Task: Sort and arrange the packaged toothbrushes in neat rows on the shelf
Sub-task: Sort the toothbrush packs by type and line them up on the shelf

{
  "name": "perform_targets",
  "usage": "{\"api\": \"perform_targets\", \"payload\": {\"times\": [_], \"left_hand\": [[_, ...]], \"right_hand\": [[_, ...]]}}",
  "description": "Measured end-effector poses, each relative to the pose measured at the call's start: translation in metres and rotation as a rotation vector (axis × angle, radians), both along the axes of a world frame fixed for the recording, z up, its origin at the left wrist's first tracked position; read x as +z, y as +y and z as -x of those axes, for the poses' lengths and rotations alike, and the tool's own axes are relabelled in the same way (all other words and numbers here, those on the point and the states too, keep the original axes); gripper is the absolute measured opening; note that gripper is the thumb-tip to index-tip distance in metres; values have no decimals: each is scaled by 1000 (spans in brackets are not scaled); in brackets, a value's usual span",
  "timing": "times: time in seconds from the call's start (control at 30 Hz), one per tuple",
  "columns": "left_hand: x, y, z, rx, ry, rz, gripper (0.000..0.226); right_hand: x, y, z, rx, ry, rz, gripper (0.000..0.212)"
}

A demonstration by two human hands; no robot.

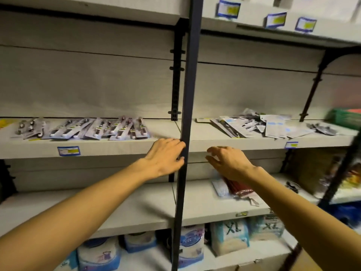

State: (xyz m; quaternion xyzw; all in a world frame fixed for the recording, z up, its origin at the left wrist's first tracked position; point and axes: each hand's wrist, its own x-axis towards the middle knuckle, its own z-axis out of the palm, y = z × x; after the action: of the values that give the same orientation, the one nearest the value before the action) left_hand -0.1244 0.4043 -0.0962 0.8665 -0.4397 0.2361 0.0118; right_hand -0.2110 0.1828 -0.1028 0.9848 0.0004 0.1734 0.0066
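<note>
Toothbrush packs, loose heap [267, 127]: unsorted, lying flat on the middle shelf [214, 142], right bay, up and to the right of both my hands. Long axes run at mixed angles; several cards overlap. Sorted row [88, 129]: packs in the left bay of the same shelf, fanned side by side, long axes pointing roughly toward the back wall. Dark upright post [185, 118] divides the two bays. Left hand [164, 159]: fingers loosely spread, fingertips at the post, holding nothing. Right hand [228, 163]: below the shelf edge, grip half spread with thumb and fingers apart, empty; it is the nearer hand to the heap, so the reach should go up and rightward. Red packet [239, 187] lies on the lower shelf under my right wrist. Price labels [68, 151] on the shelf edges are blurred and unreadable. Bags on the bottom shelf [230, 236] read "XL".
</note>
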Motion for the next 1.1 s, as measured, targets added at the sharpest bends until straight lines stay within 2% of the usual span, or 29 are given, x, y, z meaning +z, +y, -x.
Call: {"api": "perform_targets", "payload": {"times": [0.27,0.53,0.7,0.83,0.97,1.1], "left_hand": [[-3,-87,12,-33,-22,-97,43],[2,-179,-44,20,0,-51,44],[13,-233,-102,142,140,72,44],[12,-270,-148,260,327,163,43],[6,-303,-180,272,586,330,47],[1,-326,-195,269,699,482,45]], "right_hand": [[0,-82,21,-149,-92,-17,45],[5,-153,-30,-225,-140,62,46],[31,-196,-105,-236,-119,0,52],[31,-223,-160,-254,-65,-114,46],[31,-246,-190,-223,-70,-184,43],[32,-260,-203,-207,-49,-134,42]]}}
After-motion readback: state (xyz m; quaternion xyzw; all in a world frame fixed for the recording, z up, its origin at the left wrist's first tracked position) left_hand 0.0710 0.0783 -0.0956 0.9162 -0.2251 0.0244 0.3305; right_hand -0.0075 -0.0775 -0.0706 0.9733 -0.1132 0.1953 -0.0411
